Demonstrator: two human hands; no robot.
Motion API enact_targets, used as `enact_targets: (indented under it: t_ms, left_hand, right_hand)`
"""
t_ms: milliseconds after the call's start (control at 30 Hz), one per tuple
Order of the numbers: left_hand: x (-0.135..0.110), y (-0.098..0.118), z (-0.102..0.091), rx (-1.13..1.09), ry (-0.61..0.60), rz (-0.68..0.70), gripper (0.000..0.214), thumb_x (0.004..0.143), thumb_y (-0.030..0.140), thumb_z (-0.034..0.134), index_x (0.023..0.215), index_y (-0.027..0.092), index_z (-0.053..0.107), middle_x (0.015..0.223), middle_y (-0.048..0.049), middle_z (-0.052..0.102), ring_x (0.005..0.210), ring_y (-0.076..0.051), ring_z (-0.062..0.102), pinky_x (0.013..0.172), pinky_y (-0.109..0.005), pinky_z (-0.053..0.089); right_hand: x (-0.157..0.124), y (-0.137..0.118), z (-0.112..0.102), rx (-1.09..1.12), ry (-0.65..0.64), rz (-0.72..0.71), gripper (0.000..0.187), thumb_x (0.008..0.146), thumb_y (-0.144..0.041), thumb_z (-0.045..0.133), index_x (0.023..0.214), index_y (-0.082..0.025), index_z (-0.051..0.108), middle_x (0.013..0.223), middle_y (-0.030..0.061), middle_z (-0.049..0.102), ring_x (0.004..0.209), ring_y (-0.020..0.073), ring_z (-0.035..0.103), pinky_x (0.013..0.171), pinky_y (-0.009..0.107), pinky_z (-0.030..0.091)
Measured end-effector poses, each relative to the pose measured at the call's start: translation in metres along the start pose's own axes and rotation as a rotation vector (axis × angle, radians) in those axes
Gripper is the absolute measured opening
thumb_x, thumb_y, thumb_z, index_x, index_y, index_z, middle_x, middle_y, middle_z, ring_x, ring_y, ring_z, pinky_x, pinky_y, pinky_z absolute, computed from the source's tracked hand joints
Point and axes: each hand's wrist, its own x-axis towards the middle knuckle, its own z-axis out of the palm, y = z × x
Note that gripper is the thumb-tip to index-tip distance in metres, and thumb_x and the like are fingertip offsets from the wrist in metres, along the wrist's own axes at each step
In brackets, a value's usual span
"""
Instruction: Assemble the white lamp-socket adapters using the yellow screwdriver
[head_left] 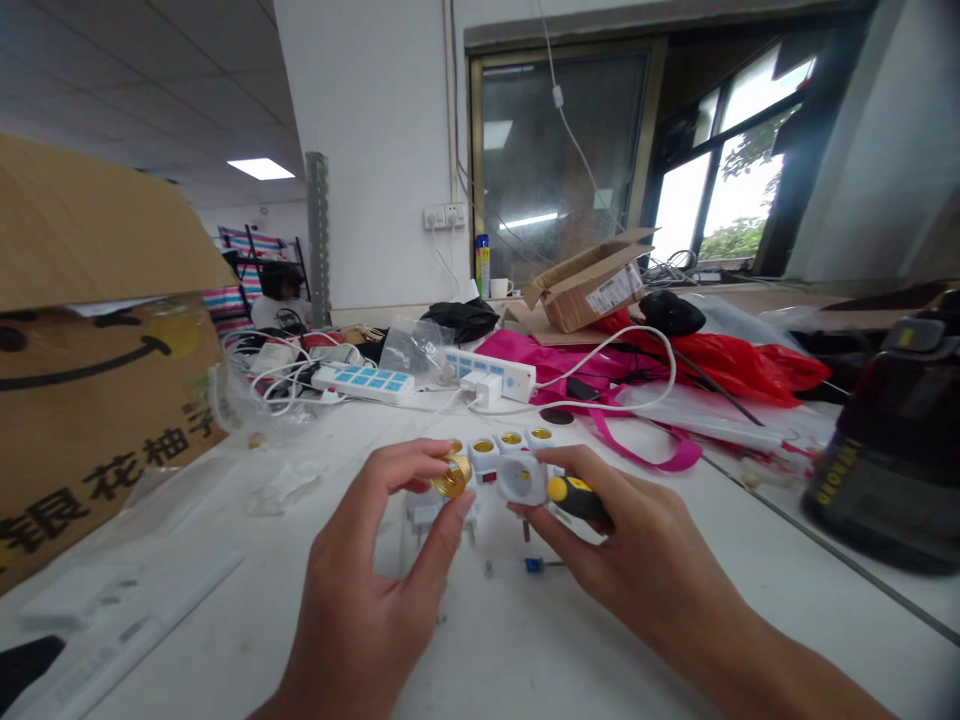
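Observation:
In front of me, my left hand [382, 570] pinches a gold-coloured threaded metal shell [453, 477] between thumb and fingers. My right hand [652, 545] grips a round white plastic lamp holder housing [523, 482], its open side turned towards me. A screwdriver [576, 497] with a yellow and black handle is also tucked in that hand. The shell and the housing are apart, side by side. Just behind them stand several white lamp sockets [511, 440] with gold threaded insides. Below the right hand lies a small blue piece [534, 565] with a thin shaft.
Two power strips [364, 382] and tangled white cables lie behind the sockets. A large cardboard box [105, 400] is at left, a dark jug [885, 440] at right. Pink fabric [645, 450], a red bag [765, 365] and an opened carton [592, 285] are towards the window.

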Motion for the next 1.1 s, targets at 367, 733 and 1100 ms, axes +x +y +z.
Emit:
enact_targets:
  t_ms: [367, 733, 1100]
  left_hand:
    - [-0.001, -0.003, 0.001, 0.006, -0.021, 0.004, 0.034, 0.11, 0.015, 0.074, 0.135, 0.037, 0.066, 0.137, 0.0052, 0.071, 0.135, -0.012, 0.068, 0.116, -0.022, 0.056]
    - [0.003, -0.003, 0.0, 0.088, -0.084, -0.014, 0.02, 0.112, 0.025, 0.072, 0.129, 0.034, 0.069, 0.125, 0.0041, 0.075, 0.113, -0.013, 0.072, 0.1, -0.024, 0.058]
    - [0.004, -0.008, 0.0, 0.086, -0.227, -0.075, 0.011, 0.114, 0.028, 0.064, 0.118, 0.025, 0.075, 0.106, -0.0011, 0.08, 0.095, -0.019, 0.076, 0.088, -0.034, 0.061]
  right_hand:
    - [0.002, -0.001, -0.002, 0.019, -0.002, 0.01, 0.021, 0.106, -0.036, 0.078, 0.125, -0.028, 0.074, 0.102, -0.0001, 0.093, 0.062, 0.0203, 0.081, 0.054, 0.031, 0.057]
    - [-0.001, -0.004, -0.009, 0.091, -0.097, -0.01, 0.03, 0.108, -0.05, 0.077, 0.126, -0.029, 0.065, 0.087, -0.0041, 0.085, 0.061, 0.0194, 0.076, 0.058, 0.032, 0.056]
    - [-0.012, 0.011, -0.044, 0.098, -0.379, -0.199, 0.015, 0.092, -0.033, 0.084, 0.1, -0.031, 0.072, 0.078, -0.0039, 0.079, 0.062, 0.0214, 0.074, 0.058, 0.037, 0.055]
